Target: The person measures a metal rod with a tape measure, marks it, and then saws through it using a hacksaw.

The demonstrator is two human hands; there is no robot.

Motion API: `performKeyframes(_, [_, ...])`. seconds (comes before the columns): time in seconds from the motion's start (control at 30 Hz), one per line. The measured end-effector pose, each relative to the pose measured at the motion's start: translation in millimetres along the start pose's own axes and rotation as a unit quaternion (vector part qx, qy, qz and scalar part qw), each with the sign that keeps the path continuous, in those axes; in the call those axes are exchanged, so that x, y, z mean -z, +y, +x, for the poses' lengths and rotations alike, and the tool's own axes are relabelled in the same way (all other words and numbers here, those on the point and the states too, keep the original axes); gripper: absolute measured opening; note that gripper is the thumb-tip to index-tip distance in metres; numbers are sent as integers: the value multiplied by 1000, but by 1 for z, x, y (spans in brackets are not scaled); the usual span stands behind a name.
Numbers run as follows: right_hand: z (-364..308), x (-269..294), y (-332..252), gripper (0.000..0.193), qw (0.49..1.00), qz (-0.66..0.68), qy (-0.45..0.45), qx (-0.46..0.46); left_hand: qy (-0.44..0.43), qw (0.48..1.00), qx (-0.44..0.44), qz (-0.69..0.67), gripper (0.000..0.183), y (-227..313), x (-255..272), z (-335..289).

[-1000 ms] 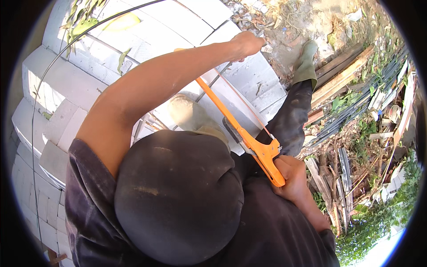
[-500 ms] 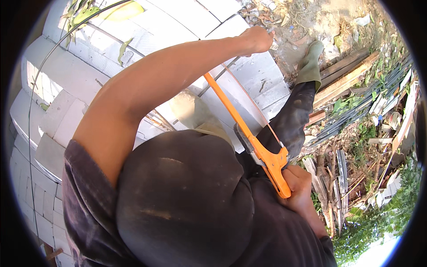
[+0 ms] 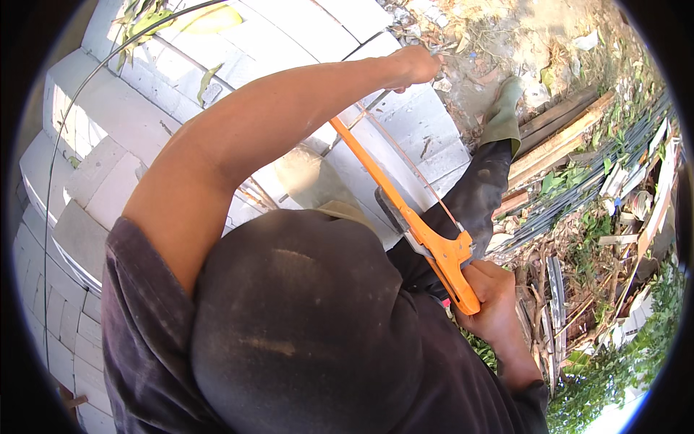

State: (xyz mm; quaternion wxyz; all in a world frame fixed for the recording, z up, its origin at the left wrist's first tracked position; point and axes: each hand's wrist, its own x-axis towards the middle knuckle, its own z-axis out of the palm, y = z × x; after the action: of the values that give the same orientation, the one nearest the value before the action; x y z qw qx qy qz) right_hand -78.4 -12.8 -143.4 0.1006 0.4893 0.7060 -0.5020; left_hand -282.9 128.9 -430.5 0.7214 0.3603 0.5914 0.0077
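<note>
My right hand (image 3: 491,293) is closed round the grip of a hacksaw (image 3: 434,242) with an orange frame and a thin reddish blade. The saw slants up and left over a pale grey-white block (image 3: 416,130), and its far end passes behind my left forearm. Whether the blade cuts into the block cannot be made out. Bare to the shoulder sleeve, my left arm reaches across the blocks. My left hand (image 3: 414,66) lies at the block's far end, fingers curled; what they grip is hidden. Dark rounded headwear (image 3: 303,325) covers the lower middle.
Stacked pale blocks (image 3: 101,181) fill the left side, crossed by a black cable (image 3: 56,155). A leg in dark trousers with a green boot (image 3: 502,116) stands on littered ground. Right of it lie timber planks (image 3: 560,134), thin dark rods (image 3: 571,192) and scrap wood (image 3: 553,311).
My right hand and the saw's grip have shifted slightly right, and a gap now shows between the forearm and the dark clothing. My left hand remains at the block's end.
</note>
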Motion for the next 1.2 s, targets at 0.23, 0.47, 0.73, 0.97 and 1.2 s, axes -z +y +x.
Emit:
performKeyframes(0.23, [15, -17, 10, 19, 1000, 7, 16, 24, -38, 997, 23, -65, 62, -2, -1, 3])
performKeyframes(0.47, [12, -6, 2, 18, 1000, 20, -3, 1, -32, 998, 13, -45, 64, -4, -4, 2])
performKeyframes(0.73, [16, -8, 10, 19, 1000, -15, -18, 10, 8, 998, 19, -53, 60, -3, -10, 6])
performKeyframes(0.97, [51, -20, 17, 14, 1000, 9, 3, 20, -33, 997, 27, -64, 56, 0, -4, 3])
performKeyframes(1.2, [4, -4, 17, 17, 999, 38, 4, -1, -11, 1000, 16, -13, 57, 2, -6, 4])
